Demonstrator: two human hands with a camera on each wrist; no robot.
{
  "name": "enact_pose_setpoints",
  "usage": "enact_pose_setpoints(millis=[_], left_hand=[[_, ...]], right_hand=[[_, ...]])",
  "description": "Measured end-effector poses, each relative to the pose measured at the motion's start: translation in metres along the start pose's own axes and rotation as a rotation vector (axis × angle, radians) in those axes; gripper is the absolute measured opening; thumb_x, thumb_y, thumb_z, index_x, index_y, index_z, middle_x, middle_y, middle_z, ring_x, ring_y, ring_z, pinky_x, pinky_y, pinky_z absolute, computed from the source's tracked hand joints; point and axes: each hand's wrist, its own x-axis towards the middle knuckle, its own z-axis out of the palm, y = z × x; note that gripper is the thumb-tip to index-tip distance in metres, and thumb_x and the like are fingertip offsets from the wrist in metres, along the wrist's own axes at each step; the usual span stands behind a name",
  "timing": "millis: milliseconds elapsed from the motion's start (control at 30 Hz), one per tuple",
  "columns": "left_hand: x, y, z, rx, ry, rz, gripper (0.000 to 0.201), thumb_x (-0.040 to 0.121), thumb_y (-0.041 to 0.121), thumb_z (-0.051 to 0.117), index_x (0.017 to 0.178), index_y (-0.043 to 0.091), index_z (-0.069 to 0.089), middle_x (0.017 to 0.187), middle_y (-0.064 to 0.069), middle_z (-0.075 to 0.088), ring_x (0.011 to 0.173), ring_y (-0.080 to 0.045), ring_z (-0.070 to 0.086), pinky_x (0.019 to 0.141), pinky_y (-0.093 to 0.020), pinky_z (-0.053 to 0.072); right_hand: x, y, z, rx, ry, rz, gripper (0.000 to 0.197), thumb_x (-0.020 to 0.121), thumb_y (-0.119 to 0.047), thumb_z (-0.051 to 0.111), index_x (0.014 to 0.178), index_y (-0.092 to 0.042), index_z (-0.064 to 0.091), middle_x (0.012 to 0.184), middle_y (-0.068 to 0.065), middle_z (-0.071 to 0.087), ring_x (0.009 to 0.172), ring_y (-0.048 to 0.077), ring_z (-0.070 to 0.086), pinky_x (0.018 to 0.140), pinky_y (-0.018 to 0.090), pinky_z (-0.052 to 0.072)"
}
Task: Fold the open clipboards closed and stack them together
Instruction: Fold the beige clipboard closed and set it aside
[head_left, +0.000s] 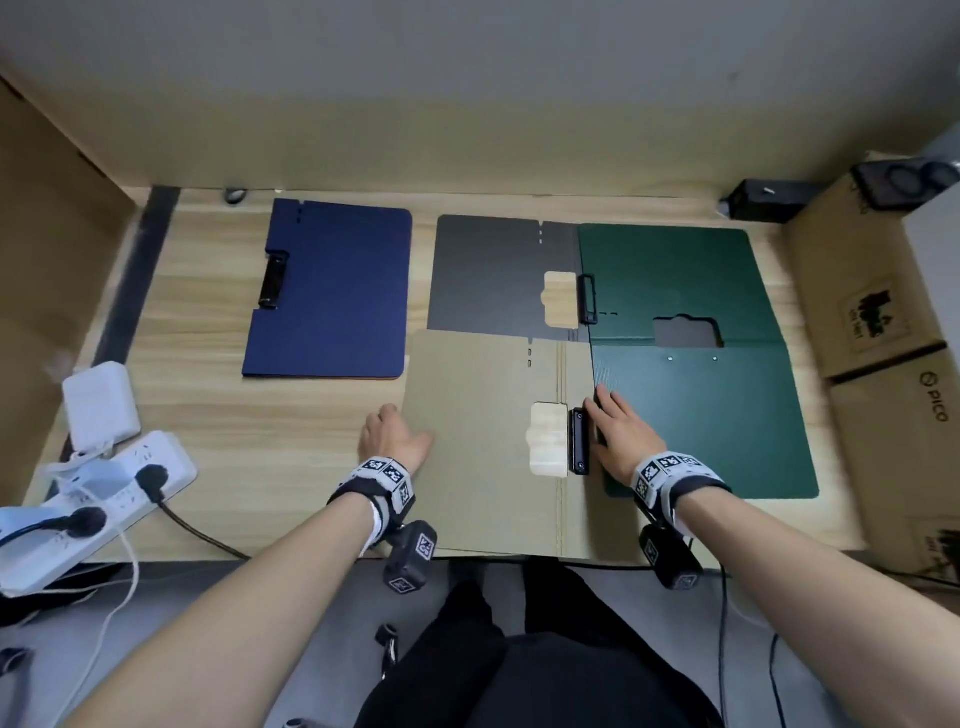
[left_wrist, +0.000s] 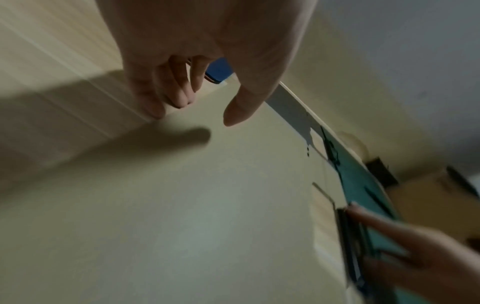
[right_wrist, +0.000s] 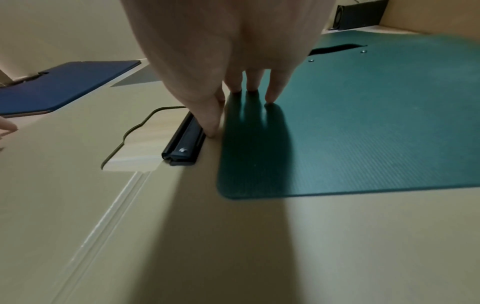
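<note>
A tan clipboard lies open and flat at the table's front, its black clip beside the spine. Its right half lies under an open green clipboard. Behind it, an open grey clipboard is also partly under the green one. A closed blue clipboard lies at the back left. My left hand touches the tan cover's left edge with bent fingertips, thumb lifted off it. My right hand rests flat on the green board, thumb against the clip.
A white power strip with plugs and a white adapter sit at the wooden table's left front. Cardboard boxes line the right side, with a black speaker and a small black device at the back right.
</note>
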Motion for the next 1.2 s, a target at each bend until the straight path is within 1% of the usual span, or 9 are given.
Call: enact_pose_setpoints(millis=[100, 200, 333, 467, 567, 767, 933, 1067, 1200], left_hand=[[0.004, 0.002, -0.004, -0.215, -0.021, -0.096, 0.049, 0.061, 0.035, 0.063, 0.105, 0.014, 0.067, 0.111, -0.009, 0.069, 0.102, -0.032, 0.063, 0.092, -0.04, 0.052], [0.0, 0.009, -0.008, -0.423, -0.016, -0.09, 0.027, 0.064, 0.033, 0.063, 0.083, 0.015, 0.07, 0.083, -0.003, 0.075, 0.08, -0.028, 0.07, 0.079, -0.042, 0.058], [-0.017, 0.025, -0.015, -0.572, -0.024, 0.006, 0.011, 0.08, 0.02, 0.069, 0.091, 0.018, 0.069, 0.093, 0.001, 0.074, 0.09, -0.025, 0.07, 0.088, -0.039, 0.056], [-0.016, 0.024, -0.029, -0.569, 0.063, 0.037, 0.024, 0.073, 0.027, 0.073, 0.091, 0.012, 0.069, 0.095, -0.003, 0.074, 0.091, -0.027, 0.07, 0.088, -0.041, 0.056], [-0.018, 0.019, -0.052, -0.544, 0.133, 0.06, 0.016, 0.079, 0.018, 0.073, 0.087, 0.007, 0.065, 0.09, -0.004, 0.071, 0.087, -0.029, 0.066, 0.085, -0.036, 0.053], [-0.013, -0.015, -0.101, -0.53, 0.242, 0.032, 0.012, 0.08, 0.016, 0.074, 0.086, 0.01, 0.065, 0.09, -0.006, 0.072, 0.091, -0.031, 0.068, 0.087, -0.04, 0.054], [-0.017, -0.032, -0.128, -0.552, 0.345, 0.032, 0.028, 0.085, 0.008, 0.07, 0.11, -0.004, 0.064, 0.098, 0.001, 0.055, 0.095, -0.017, 0.053, 0.086, -0.03, 0.042], [-0.013, -0.051, -0.142, -0.558, 0.368, 0.021, 0.008, 0.085, 0.011, 0.07, 0.083, 0.015, 0.063, 0.097, 0.001, 0.061, 0.091, -0.018, 0.055, 0.084, -0.025, 0.039], [-0.014, -0.073, -0.154, -0.608, 0.317, 0.066, 0.014, 0.085, 0.011, 0.064, 0.099, 0.009, 0.066, 0.102, -0.006, 0.072, 0.098, -0.031, 0.067, 0.093, -0.045, 0.053]], right_hand=[[0.003, -0.002, -0.001, -0.036, -0.011, 0.003, 0.061, 0.09, -0.013, 0.05, 0.146, -0.015, 0.026, 0.162, 0.005, 0.009, 0.149, 0.028, 0.015, 0.111, 0.042, 0.039], [0.006, 0.0, -0.006, -0.043, -0.041, -0.014, 0.06, 0.089, -0.012, 0.049, 0.145, -0.013, 0.026, 0.161, 0.007, 0.01, 0.148, 0.029, 0.015, 0.112, 0.042, 0.038], [-0.002, 0.001, -0.013, -0.043, -0.067, -0.006, 0.062, 0.09, -0.018, 0.048, 0.147, -0.017, 0.024, 0.163, 0.004, 0.008, 0.149, 0.025, 0.015, 0.108, 0.042, 0.042], [-0.008, 0.0, -0.026, -0.094, -0.149, 0.036, 0.073, 0.095, -0.031, 0.047, 0.156, -0.021, 0.008, 0.166, -0.005, -0.005, 0.153, 0.018, 0.003, 0.117, 0.046, 0.03], [-0.008, -0.002, -0.035, -0.118, -0.177, 0.025, 0.071, 0.096, -0.036, 0.044, 0.156, -0.02, 0.01, 0.166, -0.003, -0.003, 0.152, 0.018, 0.005, 0.118, 0.045, 0.027], [-0.006, -0.021, -0.036, -0.209, -0.143, 0.04, 0.068, 0.095, -0.035, 0.041, 0.154, -0.011, 0.018, 0.166, 0.002, 0.002, 0.152, 0.023, 0.008, 0.118, 0.044, 0.027], [0.002, -0.08, -0.011, -0.21, -0.179, -0.122, 0.08, 0.091, -0.038, 0.047, 0.155, -0.012, 0.006, 0.165, 0.007, -0.006, 0.152, 0.026, 0.003, 0.12, 0.046, 0.025], [0.02, -0.115, -0.009, -0.134, -0.203, -0.1, 0.084, 0.09, -0.04, 0.049, 0.156, -0.013, 0.004, 0.165, 0.006, -0.009, 0.153, 0.026, -0.002, 0.12, 0.047, 0.024], [0.04, -0.131, -0.017, -0.151, -0.247, -0.158, 0.086, 0.09, -0.041, 0.05, 0.156, -0.014, 0.002, 0.165, 0.005, -0.011, 0.153, 0.024, -0.004, 0.122, 0.046, 0.02]])
